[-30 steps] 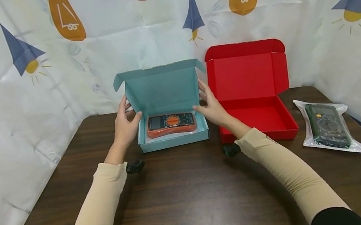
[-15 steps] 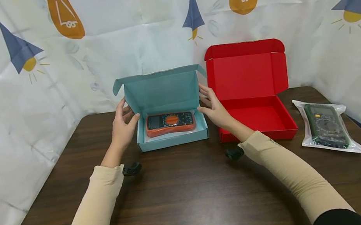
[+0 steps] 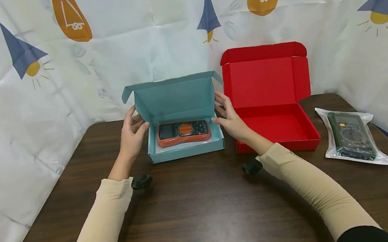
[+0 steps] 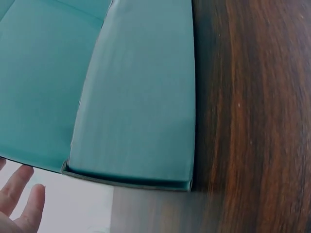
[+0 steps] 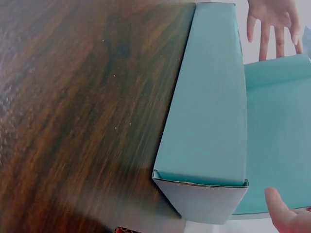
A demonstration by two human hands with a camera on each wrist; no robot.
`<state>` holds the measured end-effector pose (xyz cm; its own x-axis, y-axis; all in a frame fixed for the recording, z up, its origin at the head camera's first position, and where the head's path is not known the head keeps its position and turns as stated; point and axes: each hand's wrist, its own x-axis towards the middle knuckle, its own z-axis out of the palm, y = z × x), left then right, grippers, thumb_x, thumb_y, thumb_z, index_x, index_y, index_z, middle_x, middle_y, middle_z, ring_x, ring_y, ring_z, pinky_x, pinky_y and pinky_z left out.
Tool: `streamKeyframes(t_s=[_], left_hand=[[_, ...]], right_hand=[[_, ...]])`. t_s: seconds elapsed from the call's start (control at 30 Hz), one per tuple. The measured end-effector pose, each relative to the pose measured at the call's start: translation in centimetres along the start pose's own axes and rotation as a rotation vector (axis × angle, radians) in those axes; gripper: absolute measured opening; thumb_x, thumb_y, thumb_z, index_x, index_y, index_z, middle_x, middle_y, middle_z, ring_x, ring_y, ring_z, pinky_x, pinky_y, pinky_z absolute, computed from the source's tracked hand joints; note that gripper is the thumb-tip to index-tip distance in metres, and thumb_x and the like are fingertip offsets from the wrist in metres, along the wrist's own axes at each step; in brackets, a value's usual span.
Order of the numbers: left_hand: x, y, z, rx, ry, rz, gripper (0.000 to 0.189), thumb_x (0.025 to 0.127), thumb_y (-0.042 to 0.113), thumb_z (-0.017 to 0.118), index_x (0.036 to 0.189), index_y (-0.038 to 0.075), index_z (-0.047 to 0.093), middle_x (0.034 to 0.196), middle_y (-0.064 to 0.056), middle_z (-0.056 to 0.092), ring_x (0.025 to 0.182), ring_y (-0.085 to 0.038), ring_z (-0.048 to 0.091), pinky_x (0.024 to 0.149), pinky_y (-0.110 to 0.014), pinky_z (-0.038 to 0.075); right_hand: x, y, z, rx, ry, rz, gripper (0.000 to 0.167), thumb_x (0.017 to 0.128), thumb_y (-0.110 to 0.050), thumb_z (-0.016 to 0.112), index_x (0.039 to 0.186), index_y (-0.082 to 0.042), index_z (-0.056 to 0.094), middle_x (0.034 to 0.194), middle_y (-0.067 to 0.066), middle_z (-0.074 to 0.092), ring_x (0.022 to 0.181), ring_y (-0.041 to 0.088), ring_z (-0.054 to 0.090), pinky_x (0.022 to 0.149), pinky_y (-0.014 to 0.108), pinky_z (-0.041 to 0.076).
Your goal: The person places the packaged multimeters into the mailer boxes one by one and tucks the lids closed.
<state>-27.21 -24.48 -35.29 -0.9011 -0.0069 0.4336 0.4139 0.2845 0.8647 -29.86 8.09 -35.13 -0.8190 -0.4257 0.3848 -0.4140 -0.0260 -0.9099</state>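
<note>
A teal cardboard box [image 3: 187, 151] stands on the table with its lid [image 3: 175, 96] raised and leaning back. Inside lies an orange multimeter [image 3: 202, 137] with a round orange dial, on something white. At the left side of the lid is my left hand [image 3: 130, 138], fingers spread and extended along the edge. My right hand [image 3: 233, 122] mirrors it on the right side, thumb toward the box and fingers by the lid's edge. In the right wrist view, the left hand [image 5: 273, 14] shows straight fingers at the far edge. Neither hand curls round anything.
Just right of the teal box stands an open red box [image 3: 268, 81]. Farther right, a green multimeter [image 3: 352, 136] lies in a clear plastic bag. A patterned cloth [image 3: 167, 49] hangs behind the brown wooden table [image 3: 208, 211].
The teal lid has tilted farther back, so its top edge sits lower. My left hand has shifted slightly left and my right hand slightly right; the last half second shows hardly any motion.
</note>
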Motion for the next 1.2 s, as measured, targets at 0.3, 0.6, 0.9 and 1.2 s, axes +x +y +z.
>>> streamKeyframes(t_s=[0.3,0.6,0.9,1.2], left_hand=[[-0.1,0.1,0.5,-0.024,0.010,-0.036,0.065,0.105,0.006,0.049,0.163,0.006,0.020,0.144,-0.031,0.041,0.134,-0.048,0.046,0.102,-0.055,0.044],[0.0,0.0,0.8,-0.068,0.020,-0.072,0.066,0.105,0.013,0.047,0.164,0.010,0.019,0.149,-0.030,0.040,0.135,-0.048,0.045,0.104,-0.068,0.039],[0.3,-0.5,0.6,-0.111,0.026,-0.089,0.064,0.105,0.012,0.046,0.164,0.009,0.020,0.150,-0.030,0.038,0.138,-0.048,0.041,0.108,-0.069,0.035],[0.0,-1.0,0.0,-0.168,0.009,-0.093,0.064,0.105,0.020,0.045,0.163,0.006,0.022,0.150,-0.030,0.036,0.141,-0.044,0.035,0.107,-0.072,0.032]], right_hand=[[-0.3,0.0,0.1,0.019,-0.005,0.025,0.081,0.101,0.007,0.049,0.163,-0.010,-0.001,0.168,0.018,-0.001,0.154,0.043,0.005,0.115,0.062,0.029],[-0.2,-0.3,-0.4,0.034,-0.007,0.075,0.086,0.101,0.003,0.050,0.164,-0.013,-0.006,0.168,0.020,0.000,0.155,0.041,0.007,0.117,0.060,0.027],[-0.2,-0.2,-0.5,0.037,-0.034,0.071,0.087,0.102,0.001,0.050,0.165,-0.011,-0.008,0.168,0.019,0.002,0.155,0.042,0.007,0.117,0.060,0.027],[-0.4,0.0,-0.8,0.050,-0.042,0.081,0.083,0.103,-0.003,0.050,0.166,-0.015,-0.001,0.168,0.019,0.006,0.154,0.042,0.013,0.117,0.061,0.026]])
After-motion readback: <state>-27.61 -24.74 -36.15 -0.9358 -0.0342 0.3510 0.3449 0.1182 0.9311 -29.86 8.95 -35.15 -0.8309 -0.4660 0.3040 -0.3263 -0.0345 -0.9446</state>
